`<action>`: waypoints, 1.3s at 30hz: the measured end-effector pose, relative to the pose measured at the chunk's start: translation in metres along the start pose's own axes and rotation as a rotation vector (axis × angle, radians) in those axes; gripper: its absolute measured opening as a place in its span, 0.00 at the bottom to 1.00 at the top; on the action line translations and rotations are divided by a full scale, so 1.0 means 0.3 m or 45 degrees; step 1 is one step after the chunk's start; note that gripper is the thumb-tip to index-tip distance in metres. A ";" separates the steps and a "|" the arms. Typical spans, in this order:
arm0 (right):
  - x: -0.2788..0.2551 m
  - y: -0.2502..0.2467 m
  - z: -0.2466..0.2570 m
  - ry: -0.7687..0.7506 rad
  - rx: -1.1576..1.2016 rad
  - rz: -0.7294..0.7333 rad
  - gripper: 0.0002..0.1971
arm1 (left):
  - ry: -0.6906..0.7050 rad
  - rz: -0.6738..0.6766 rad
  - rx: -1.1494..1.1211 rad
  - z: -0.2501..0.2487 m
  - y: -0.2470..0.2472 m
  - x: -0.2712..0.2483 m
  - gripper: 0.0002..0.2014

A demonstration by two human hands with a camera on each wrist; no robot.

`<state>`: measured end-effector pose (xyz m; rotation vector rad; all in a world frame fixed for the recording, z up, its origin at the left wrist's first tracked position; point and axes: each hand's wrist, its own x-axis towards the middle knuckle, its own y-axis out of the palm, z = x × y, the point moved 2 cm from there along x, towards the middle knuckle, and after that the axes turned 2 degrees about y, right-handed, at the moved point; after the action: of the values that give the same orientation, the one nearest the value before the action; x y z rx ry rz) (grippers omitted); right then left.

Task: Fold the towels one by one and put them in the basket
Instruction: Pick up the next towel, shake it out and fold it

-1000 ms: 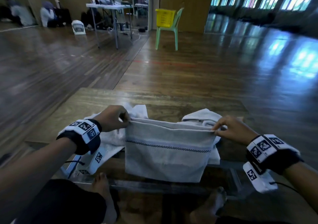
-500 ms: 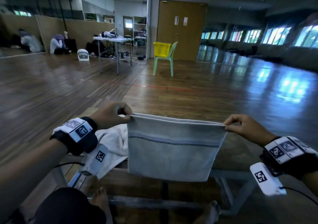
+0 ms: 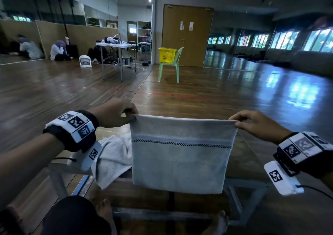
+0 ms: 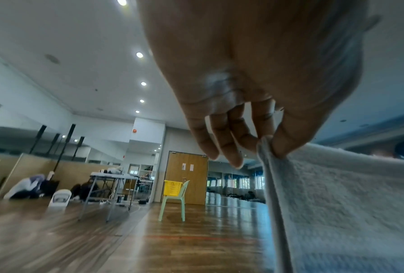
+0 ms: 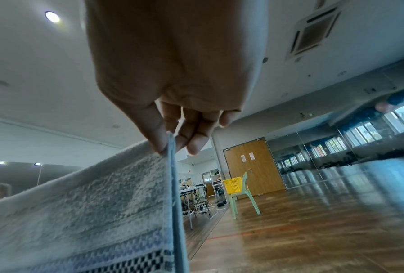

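We hold one towel up by its two top corners.

Our left hand (image 3: 115,113) pinches the left corner of the towel (image 3: 180,155) between thumb and finger, and the cloth hangs flat in the air in front of us, above the table (image 3: 239,162). Our right hand (image 3: 255,124) pinches the right corner the same way. We think the towel is already folded once, so next we should bring the two corners together to fold it again. A second towel (image 3: 115,155) lies on the table at the left. The basket (image 3: 166,54) sits far off on a chair (image 3: 171,67). The towel hides most of the table, so we cannot tell what lies behind it.
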<state>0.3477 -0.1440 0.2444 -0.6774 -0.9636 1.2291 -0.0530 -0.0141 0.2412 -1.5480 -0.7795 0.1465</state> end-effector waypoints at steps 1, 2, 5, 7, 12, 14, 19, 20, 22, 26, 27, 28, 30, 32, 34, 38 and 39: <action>0.001 0.000 -0.006 0.009 -0.048 0.015 0.08 | -0.005 0.011 -0.019 0.001 0.002 0.001 0.03; 0.000 -0.001 -0.009 0.015 -0.069 0.034 0.08 | -0.045 0.025 -0.073 0.012 0.008 0.000 0.02; -0.012 -0.013 0.003 -0.005 -0.012 0.098 0.07 | -0.187 0.094 -0.312 0.041 0.030 -0.010 0.05; -0.018 -0.019 0.014 -0.018 0.014 0.146 0.06 | -0.198 0.141 -0.470 0.043 0.041 -0.020 0.21; -0.029 -0.031 0.020 -0.016 -0.005 0.277 0.08 | -0.179 0.276 -0.843 0.032 0.057 -0.041 0.38; -0.030 -0.033 0.022 0.006 0.008 0.351 0.10 | -0.195 0.352 -0.944 0.041 0.059 -0.041 0.38; 0.053 0.019 0.012 0.044 -0.154 0.427 0.07 | -0.272 0.410 -0.765 0.103 0.091 0.029 0.38; 0.081 0.035 0.007 0.044 -0.209 0.423 0.08 | -0.296 0.392 -0.675 0.118 0.101 0.050 0.34; 0.142 0.049 -0.003 0.051 -0.309 0.333 0.12 | -0.317 0.258 -0.415 0.144 0.109 0.101 0.14; 0.235 -0.012 0.020 0.065 -0.330 -0.080 0.07 | -0.286 -0.263 -0.219 0.153 0.040 0.172 0.04; 0.246 -0.035 0.036 0.025 -0.298 -0.169 0.05 | -0.280 -0.363 -0.219 0.154 0.019 0.181 0.02; 0.251 -0.056 0.053 -0.019 -0.265 -0.235 0.04 | -0.281 -0.455 -0.197 0.149 -0.003 0.188 0.02; 0.244 -0.085 0.090 -0.103 -0.226 -0.306 0.04 | -0.269 -0.555 -0.168 0.144 -0.031 0.191 0.06; 0.218 -0.090 0.110 -0.140 -0.196 -0.296 0.04 | -0.263 -0.550 -0.244 0.127 -0.038 0.167 0.04; 0.180 -0.073 0.106 -0.117 -0.164 -0.230 0.03 | -0.286 -0.419 -0.426 0.118 -0.006 0.114 0.04; 0.078 0.063 0.024 -0.060 -0.142 0.019 0.04 | -0.306 -0.067 -0.646 0.119 0.147 -0.033 0.07; 0.051 0.119 -0.008 -0.052 -0.149 0.089 0.06 | -0.293 0.024 -0.602 0.126 0.194 -0.066 0.12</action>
<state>0.3341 -0.1207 0.2164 -0.7865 -1.0594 1.2588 -0.0657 0.0103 0.1747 -2.0091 -1.0328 0.1640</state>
